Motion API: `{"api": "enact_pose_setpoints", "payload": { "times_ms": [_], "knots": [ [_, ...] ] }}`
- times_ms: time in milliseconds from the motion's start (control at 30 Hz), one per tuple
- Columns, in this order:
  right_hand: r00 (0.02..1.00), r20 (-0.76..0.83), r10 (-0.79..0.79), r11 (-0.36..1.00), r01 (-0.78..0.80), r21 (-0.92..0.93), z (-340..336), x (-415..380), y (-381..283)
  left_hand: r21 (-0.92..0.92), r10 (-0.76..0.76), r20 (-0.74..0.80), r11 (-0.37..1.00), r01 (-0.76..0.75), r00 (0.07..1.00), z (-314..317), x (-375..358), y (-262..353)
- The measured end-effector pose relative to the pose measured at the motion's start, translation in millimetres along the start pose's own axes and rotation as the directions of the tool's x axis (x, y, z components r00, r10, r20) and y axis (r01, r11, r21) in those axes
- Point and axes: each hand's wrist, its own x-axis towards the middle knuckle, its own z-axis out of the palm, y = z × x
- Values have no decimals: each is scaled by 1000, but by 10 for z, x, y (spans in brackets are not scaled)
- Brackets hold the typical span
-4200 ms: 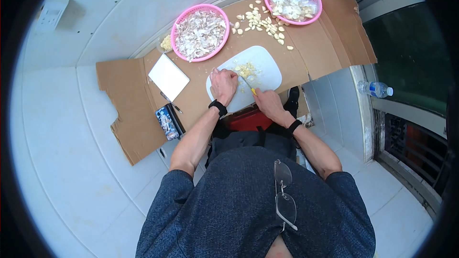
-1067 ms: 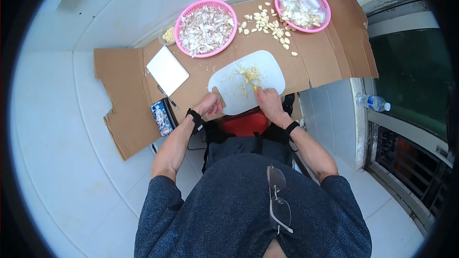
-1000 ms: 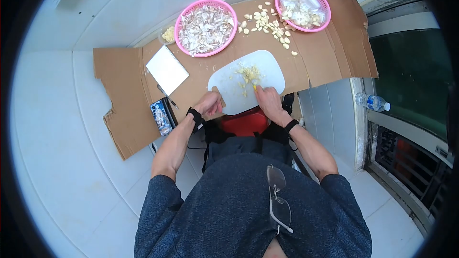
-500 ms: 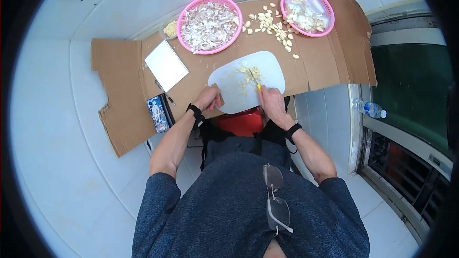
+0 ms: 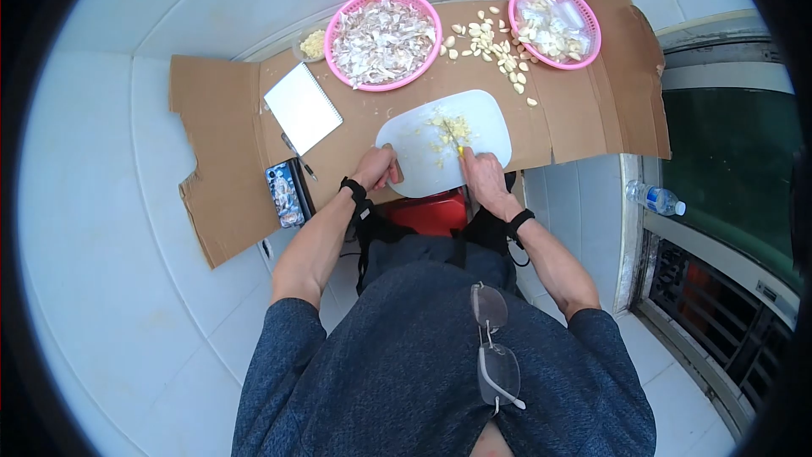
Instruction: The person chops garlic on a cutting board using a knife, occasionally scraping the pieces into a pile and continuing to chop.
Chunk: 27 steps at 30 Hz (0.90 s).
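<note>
My right hand [image 5: 485, 178] is closed around a small knife [image 5: 457, 146] with a yellow handle. Its blade lies among chopped garlic [image 5: 458, 127] on a white cutting board [image 5: 410, 134]. At the board's near left edge, my left hand [image 5: 377, 167] grips the rim beside a brown strip, its fingers curled and partly hidden. Beyond the board, whole peeled garlic cloves [image 5: 485, 41] are scattered over the cardboard.
Flattened cardboard [image 5: 359, 123] covers the work surface. On it are a pink basket [image 5: 331, 66] of garlic skins, a pink basket [image 5: 598, 38] holding bags and cloves, a small tub [image 5: 311, 45] of minced garlic, a notebook [image 5: 303, 108], pens [image 5: 300, 158] and a phone [image 5: 284, 195].
The whole scene has shifted slightly to the right as the head camera moved. Both hands keep their grips, and the knife remains in the chopped garlic with little visible change.
</note>
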Motion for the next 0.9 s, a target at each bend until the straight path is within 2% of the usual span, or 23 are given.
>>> {"api": "enact_pose_setpoints", "payload": {
  "times_ms": [200,267,400,467,500,567,600,667,700,767,900],
  "knots": [
    [999,-25,31,999,-30,26,-67,-35,-27,-47,-19,-4,999,19,1000,4,10,-7],
    [996,-86,36,999,-35,14,-62,-59,-34,-88,29,37,996,-25,999,-15,64,-77],
    [992,-108,65,997,-61,41,-95,-94,-69,-132,35,30,991,-30,999,-2,95,-101],
    [986,-150,68,998,-66,23,-94,-114,-61,-267,-54,80,961,74,995,-13,64,-86],
    [986,-151,74,997,-71,22,-122,-117,-73,-263,-54,84,962,74,995,-27,58,-114],
    [983,-167,70,997,-71,0,-184,-131,-94,-585,-50,163,800,138,985,-54,46,-177],
    [983,-167,74,997,-75,-1,-195,-135,-93,-583,-51,166,801,140,985,-48,55,-190],
    [977,-207,58,998,-60,-3,-214,-127,-102,-813,-12,108,575,95,994,-36,72,-220],
    [977,-207,57,998,-59,-3,-207,-123,-106,-813,-12,108,574,95,994,-28,88,-246],
    [976,-215,43,999,-48,-16,-195,-108,-117,-920,-2,75,385,70,997,-11,117,-300],
    [974,-225,18,998,-31,-55,-203,-84,-162,-961,17,22,277,17,1000,40,141,-377]
  ]
}}
